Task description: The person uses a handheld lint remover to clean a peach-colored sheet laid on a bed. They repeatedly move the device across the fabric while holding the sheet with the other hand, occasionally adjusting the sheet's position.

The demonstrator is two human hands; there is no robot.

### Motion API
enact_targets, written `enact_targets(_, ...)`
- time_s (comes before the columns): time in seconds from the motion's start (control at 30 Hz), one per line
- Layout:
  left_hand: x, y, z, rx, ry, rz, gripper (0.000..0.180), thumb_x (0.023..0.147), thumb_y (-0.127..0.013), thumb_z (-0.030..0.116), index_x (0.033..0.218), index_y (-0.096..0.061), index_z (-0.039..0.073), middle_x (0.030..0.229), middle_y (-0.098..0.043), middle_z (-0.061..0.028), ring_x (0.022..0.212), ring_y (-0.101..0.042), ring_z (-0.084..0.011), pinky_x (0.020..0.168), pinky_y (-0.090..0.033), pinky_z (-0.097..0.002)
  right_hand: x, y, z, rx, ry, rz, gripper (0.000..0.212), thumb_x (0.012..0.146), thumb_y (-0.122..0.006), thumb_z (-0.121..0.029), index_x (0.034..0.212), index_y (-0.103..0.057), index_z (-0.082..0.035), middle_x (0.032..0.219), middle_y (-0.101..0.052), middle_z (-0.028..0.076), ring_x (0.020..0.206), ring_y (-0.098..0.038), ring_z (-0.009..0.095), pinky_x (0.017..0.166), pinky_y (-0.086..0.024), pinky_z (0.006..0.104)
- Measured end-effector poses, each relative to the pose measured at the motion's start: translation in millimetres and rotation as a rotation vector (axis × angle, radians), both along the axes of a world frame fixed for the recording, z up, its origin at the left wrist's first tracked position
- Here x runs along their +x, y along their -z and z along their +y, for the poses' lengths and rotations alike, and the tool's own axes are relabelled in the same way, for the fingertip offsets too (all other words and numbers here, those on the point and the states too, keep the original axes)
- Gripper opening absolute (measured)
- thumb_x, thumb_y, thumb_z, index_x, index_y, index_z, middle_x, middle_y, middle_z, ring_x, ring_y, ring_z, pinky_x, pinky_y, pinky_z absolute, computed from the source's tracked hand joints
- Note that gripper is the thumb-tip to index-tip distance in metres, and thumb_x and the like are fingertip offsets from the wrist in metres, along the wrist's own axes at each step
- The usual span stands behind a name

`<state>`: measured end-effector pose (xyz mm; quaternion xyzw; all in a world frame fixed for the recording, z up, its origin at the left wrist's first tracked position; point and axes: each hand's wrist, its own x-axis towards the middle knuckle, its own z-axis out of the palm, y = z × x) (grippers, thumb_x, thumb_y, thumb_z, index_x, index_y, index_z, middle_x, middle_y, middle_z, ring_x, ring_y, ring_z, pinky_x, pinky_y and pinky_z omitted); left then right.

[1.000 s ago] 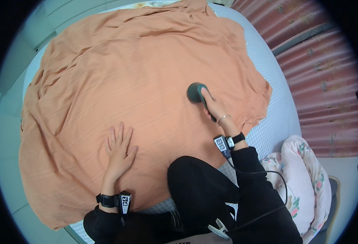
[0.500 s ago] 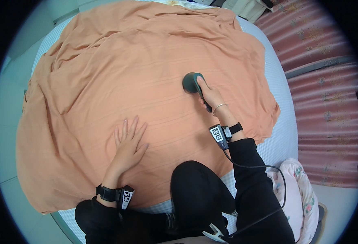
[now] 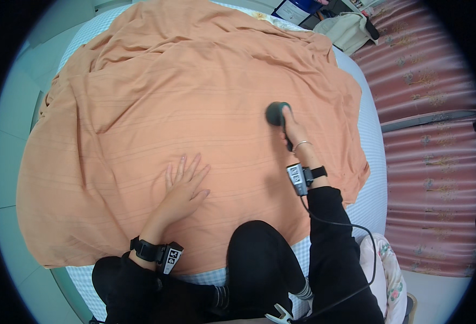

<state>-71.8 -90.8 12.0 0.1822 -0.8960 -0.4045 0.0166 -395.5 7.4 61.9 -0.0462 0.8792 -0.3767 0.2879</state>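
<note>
A wrinkled orange sheet [image 3: 141,124] is spread over the bed. In my right hand [image 3: 296,128] is a dark green fabric shaver [image 3: 275,114] with a round head and a short handle. My fingers wrap round the handle, and the head is on or just over the sheet, right of its middle; contact is hard to tell. My left hand [image 3: 185,189] lies flat on the sheet, nearer to me, fingers spread and nothing in it.
Both wrists carry strapped devices; a black cable [image 3: 372,243] runs from the right one along my sleeve. My bent knee [image 3: 257,254] rests at the near edge. Pink patterned curtains [image 3: 427,183] hang on the right, beside a floral bundle [image 3: 392,286]. A pale bag [image 3: 343,32] stands at the far right.
My right hand has moved the fabric shaver a little to the right across the sheet. The whole view has shifted slightly; my left hand stays flat on the cloth.
</note>
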Motion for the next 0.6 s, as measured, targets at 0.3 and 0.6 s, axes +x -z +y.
enact_targets(0.3,-0.1,-3.3,-3.6,0.005,-0.007,0.012,0.053,0.087,-0.053,0.029,0.137,-0.042,0.014,0.152,-0.019,-0.0096,0.142,-0.004,-0.0316,0.11,0.005,-0.049,84.4,-0.4,-57.0,-0.162,-0.322,-0.078,0.059,0.085,-0.047,-0.063,0.066,-0.052,-0.007,0.046,-0.046,0.002,0.034,-0.043,0.01,0.033,-0.03,0.0246)
enact_targets(0.6,-0.7,-5.5,-2.8,-0.023,-0.019,0.007,0.052,0.087,-0.054,0.028,0.136,-0.043,0.015,0.151,-0.021,-0.0088,0.142,-0.005,-0.0304,0.109,0.005,-0.0496,-24.6,6.6,-0.9,0.008,0.014,0.068,0.068,0.082,-0.041,-0.07,0.06,-0.055,-0.007,0.045,-0.047,0.003,0.035,-0.044,0.013,0.033,-0.033,0.0295)
